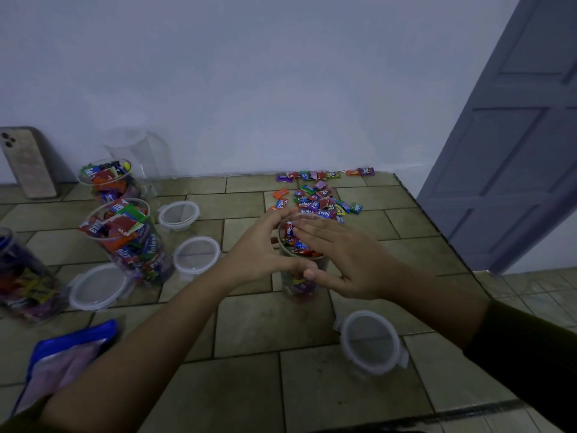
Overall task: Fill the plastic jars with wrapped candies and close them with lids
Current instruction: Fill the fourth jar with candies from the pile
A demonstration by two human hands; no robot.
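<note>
While the jar (300, 288) is being gripped by the left hand (259, 248), candies (299, 245) are being covered by the right hand (343, 257). Fingers (315, 230) straight, together.

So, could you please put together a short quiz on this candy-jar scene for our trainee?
1. True or false: the jar between the hands already has its lid on.
2. Which hand lies flat over that jar's candies? A) left B) right
3. How many loose lids lie on the table?

Key: 1 false, it is open at the top. 2 B: the right hand covers the opening, while the left hand curls round the jar. 3 four.
</note>
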